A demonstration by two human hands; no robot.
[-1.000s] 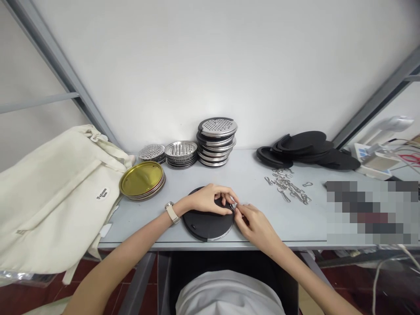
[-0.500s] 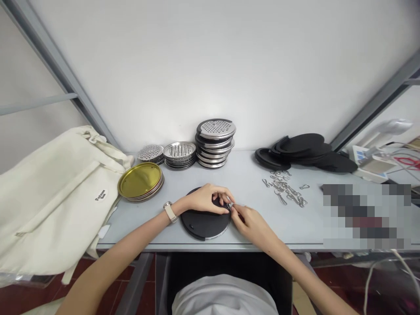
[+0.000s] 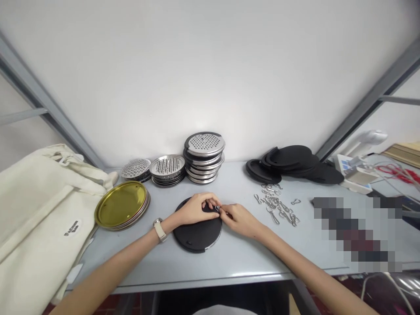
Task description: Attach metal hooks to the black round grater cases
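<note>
A round black disc (image 3: 197,234) with a metal rim lies flat on the grey table (image 3: 249,253) in front of me. My left hand (image 3: 195,209) rests on its far edge, fingers curled and pressing down. My right hand (image 3: 238,220) meets it at the disc's right edge, fingertips pinched on a small metal clip (image 3: 217,208). Both hands touch at that clip.
A pile of loose metal clips (image 3: 277,205) lies to the right. Stacked perforated metal discs (image 3: 204,157) and lower stacks (image 3: 167,168) stand at the back. Gold-coloured lids (image 3: 121,211) sit left, beside a cream cloth bag (image 3: 36,218). Black discs (image 3: 288,162) are heaped at back right.
The view has tilted upward and shifted, so the table sits lower in frame. Both hands stay together at the disc's right edge with the clip; little else differs.
</note>
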